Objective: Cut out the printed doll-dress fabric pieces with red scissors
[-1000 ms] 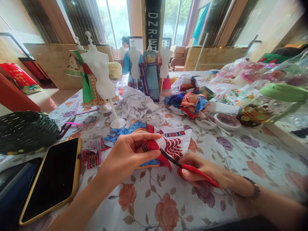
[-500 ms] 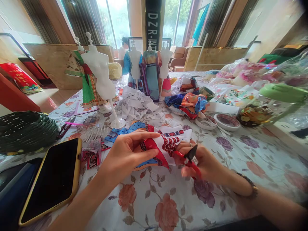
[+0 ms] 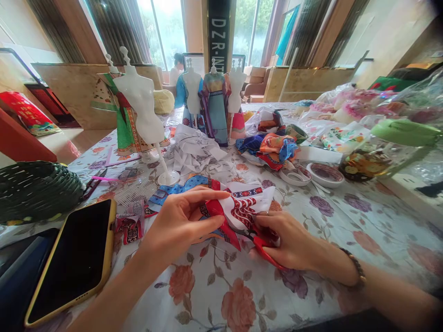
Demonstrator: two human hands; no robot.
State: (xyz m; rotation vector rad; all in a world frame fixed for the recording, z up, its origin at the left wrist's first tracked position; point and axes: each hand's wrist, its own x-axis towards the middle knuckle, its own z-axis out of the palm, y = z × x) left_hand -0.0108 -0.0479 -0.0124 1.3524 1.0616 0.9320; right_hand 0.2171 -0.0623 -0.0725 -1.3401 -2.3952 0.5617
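Note:
My left hand [image 3: 180, 223] pinches a folded piece of patterned cloth [image 3: 242, 205], white with red and blue bands, lifted slightly off the floral tablecloth [image 3: 221, 286]. My right hand [image 3: 290, 240] grips red-handled scissors [image 3: 265, 246], with the blades pointing left under the cloth's red edge, close to my left fingers. The blade tips are partly hidden by the fabric.
A phone in a yellow case [image 3: 72, 258] lies at the left beside a dark woven basket [image 3: 34, 189]. A white mannequin stand [image 3: 145, 110] and several dressed doll forms [image 3: 214, 101] stand behind. Fabric scraps [image 3: 273, 147], small dishes [image 3: 325, 174] and bags crowd the right.
My right hand first held the scissors low, then raised them with the blades up, and now has lowered them back against the cloth's red edge. My left hand kept its pinch.

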